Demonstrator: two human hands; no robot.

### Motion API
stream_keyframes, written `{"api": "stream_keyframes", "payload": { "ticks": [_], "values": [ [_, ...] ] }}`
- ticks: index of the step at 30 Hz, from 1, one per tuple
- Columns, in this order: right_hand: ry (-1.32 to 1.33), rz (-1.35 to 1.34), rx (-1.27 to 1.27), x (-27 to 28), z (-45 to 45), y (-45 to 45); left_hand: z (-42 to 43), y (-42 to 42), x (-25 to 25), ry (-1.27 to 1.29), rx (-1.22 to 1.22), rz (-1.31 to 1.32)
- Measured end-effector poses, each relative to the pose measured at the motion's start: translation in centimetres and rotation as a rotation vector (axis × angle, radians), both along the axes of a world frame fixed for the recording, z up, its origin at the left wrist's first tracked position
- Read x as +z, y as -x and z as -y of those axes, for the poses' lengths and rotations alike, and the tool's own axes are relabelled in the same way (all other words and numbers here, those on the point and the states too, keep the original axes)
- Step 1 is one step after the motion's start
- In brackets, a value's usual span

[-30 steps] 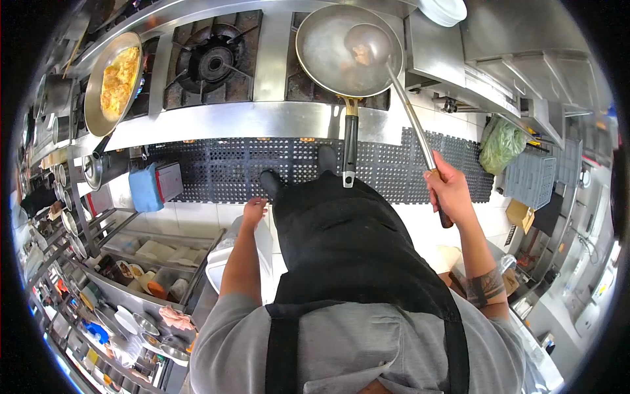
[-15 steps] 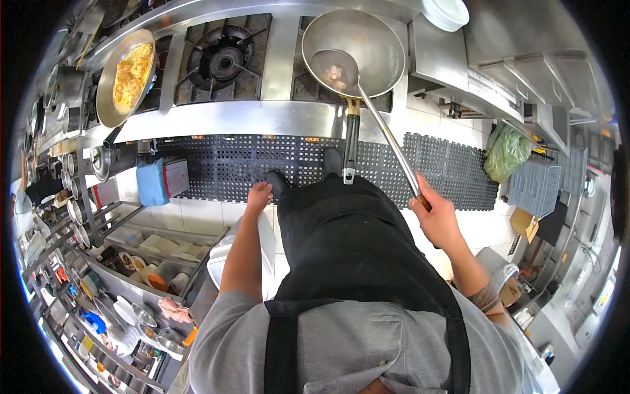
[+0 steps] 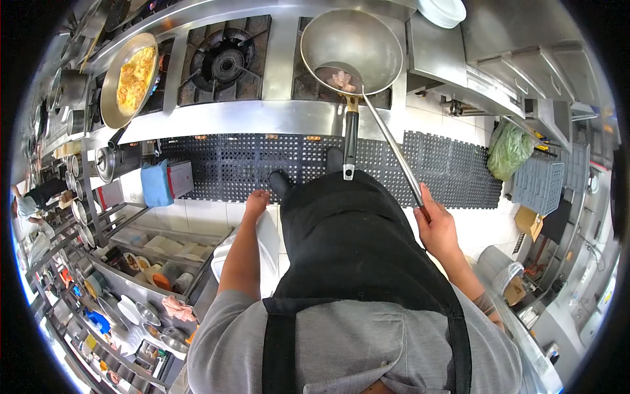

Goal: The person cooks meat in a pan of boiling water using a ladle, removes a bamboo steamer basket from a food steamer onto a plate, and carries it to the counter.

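Apron (image 3: pixel 367 249): plain black. Shirt (image 3: pixel 354 335): grey. Floor mat (image 3: pixel 243 164): black, dotted with holes. Plastic bag (image 3: pixel 510 150): green. Crate (image 3: pixel 538 184): grey-blue.

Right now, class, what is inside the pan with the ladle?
The head of the ladle, holding pale pink pieces. Bare metal shows elsewhere in the pan; anything under the ladle is hidden.

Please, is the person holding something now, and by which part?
Yes: the right hand holds the ladle by its handle's end. The left hand holds nothing visible.

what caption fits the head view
Right hand holding a ladle in a pan at the stove, left hand empty
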State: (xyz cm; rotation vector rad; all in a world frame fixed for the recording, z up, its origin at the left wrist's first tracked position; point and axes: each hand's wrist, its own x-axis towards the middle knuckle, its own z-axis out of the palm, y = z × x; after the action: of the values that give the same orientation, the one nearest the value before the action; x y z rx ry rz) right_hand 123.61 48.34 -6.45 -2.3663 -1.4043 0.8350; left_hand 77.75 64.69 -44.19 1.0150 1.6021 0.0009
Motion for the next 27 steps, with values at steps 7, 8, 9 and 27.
{"api": "stream_keyframes", "payload": {
  "ticks": [7,8,9,27],
  "values": [
    [-0.024,-0.004,-0.018,0.0,0.2,0.2,0.1,-0.8,-0.4,-0.007,0.015,0.033],
    [-0.023,-0.004,-0.014,0.1,0.1,0.2,0.2,-0.8,-0.5,-0.018,-0.003,0.009],
    [-0.001,-0.043,-0.04,0.3,0.0,0.2,0.3,-0.8,-0.6,-0.031,-0.02,-0.015],
    [0.148,-0.817,-0.206,4.2,-10.3,-4.7,7.9,3.9,8.3,-0.202,-0.098,-0.232]
  ]
}}
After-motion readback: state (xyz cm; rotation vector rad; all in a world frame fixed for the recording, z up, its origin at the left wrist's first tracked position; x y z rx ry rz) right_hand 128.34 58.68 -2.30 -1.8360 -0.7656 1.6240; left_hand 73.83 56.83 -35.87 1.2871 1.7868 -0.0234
